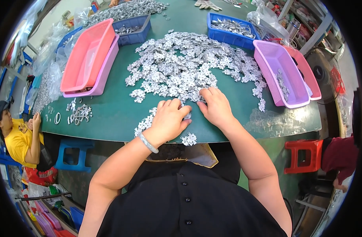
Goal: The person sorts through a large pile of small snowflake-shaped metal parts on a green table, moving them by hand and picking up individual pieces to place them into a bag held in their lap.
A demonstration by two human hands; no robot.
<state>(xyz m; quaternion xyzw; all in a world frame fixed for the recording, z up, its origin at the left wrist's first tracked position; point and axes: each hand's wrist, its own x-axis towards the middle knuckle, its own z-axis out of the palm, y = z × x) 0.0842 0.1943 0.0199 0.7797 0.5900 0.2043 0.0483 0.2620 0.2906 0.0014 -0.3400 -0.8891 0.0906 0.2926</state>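
Note:
A heap of small flat silver metal pieces (177,65) with notched, flower-like outlines spreads across the green table. At its near edge my left hand (167,120), wearing a pale bangle, is closed with a silver metal piece (187,116) showing between thumb and forefinger. My right hand (216,106) lies just right of it, fingertips touching the heap's front edge, thumb apart from the fingers. Beside my left wrist is a smaller group of the same pieces (143,124). A little cluster of pieces (188,139) sits at the table's front edge.
Pink and purple baskets (88,59) stand left, a purple basket (281,75) right. Blue bins (232,29) with metal parts are at the back. Loose rings (80,114) lie left. A person in yellow (23,136) sits left; a red stool (303,156) stands right.

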